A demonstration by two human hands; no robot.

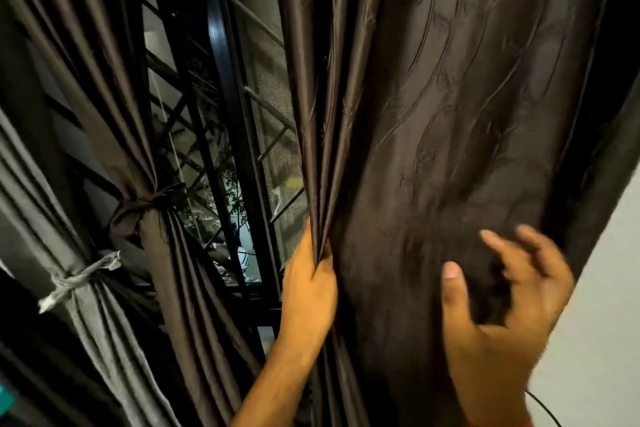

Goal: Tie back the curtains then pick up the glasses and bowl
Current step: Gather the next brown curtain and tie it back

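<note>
A dark brown curtain (pixel 450 114) with a wavy pattern hangs loose on the right. My left hand (pixel 308 291) grips its gathered left edge at waist height. In front of the same curtain my right hand (pixel 498 308) hovers with fingers spread and blurred, holding nothing. Another brown curtain (pixel 114 80) at the left is bunched and bound by a knotted brown tie (pixel 145 206). Beside it, a grey curtain (pixel 41 218) is bound with a pale grey tie (pixel 79 279). No glasses or bowl are in view.
Between the brown curtains is a window with a black frame (pixel 225 80) and metal grille; plants show outside. A pale wall (pixel 602 288) stands at the right, and a thin black cable (pixel 543 407) runs at the bottom right.
</note>
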